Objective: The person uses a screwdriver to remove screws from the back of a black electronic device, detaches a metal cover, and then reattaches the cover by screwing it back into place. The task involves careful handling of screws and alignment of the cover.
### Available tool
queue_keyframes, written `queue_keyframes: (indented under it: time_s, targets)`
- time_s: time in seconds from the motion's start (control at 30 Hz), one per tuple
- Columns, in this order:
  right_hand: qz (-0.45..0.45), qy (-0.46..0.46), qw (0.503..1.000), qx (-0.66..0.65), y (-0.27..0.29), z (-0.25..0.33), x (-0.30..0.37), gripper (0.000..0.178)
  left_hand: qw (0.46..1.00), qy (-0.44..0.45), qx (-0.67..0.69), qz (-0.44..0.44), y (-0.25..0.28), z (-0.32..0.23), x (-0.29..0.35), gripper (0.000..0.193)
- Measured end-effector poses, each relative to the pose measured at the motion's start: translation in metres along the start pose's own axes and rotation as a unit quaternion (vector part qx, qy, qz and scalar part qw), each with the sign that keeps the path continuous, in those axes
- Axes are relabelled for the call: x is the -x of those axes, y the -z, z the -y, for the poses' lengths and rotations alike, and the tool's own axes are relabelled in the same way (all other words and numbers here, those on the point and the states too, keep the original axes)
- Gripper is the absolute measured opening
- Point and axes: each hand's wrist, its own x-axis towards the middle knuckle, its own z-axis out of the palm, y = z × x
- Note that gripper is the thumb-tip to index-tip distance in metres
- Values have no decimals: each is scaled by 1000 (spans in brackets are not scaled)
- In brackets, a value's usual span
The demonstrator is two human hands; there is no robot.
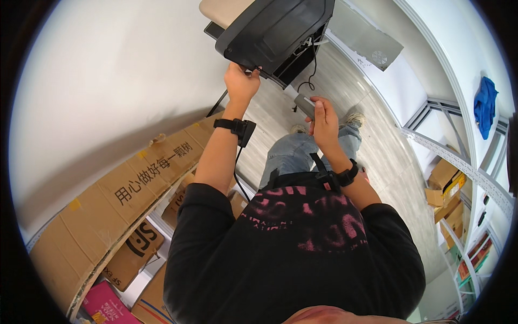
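Observation:
A large black plastic shell [270, 35] with a beige top [224, 9] stands at the far end, against the white wall. My left hand [241, 83] is closed at its lower near edge, fingers curled at the rim; the fingertips are partly hidden. In my right hand [325, 120] is a grey-handled tool [305, 106] with a pale, flat-looking end that points at the shell's lower corner. Its exact kind does not show. The pale end is close to the corner; I cannot tell whether they touch. A black cable [314, 67] hangs from the shell's right side.
On the left, a long cardboard panel [102, 208] runs along a shelf with cardboard boxes [134, 256] and a pink box [108, 305]. To the right are a white metal rack [458, 162], more cartons [445, 186] and a hanging blue cloth [485, 108]. Pale wood-look floor [388, 146] lies between.

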Motion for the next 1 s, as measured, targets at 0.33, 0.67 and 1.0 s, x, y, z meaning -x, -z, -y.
queue_keyframes:
  time_s: [0.33,0.67,1.0]
  targets:
    - [23,-15,997,-67,8,5,-2,49,1000,3,-23,-6,1,-8,0,30]
    - [-28,95,990,98,11,-9,-8,51,999,-3,-29,-13,0,-7,-1,29]
    - [-33,42,998,39,7,8,-8,46,999,4,-32,-4,3,-12,0,30]
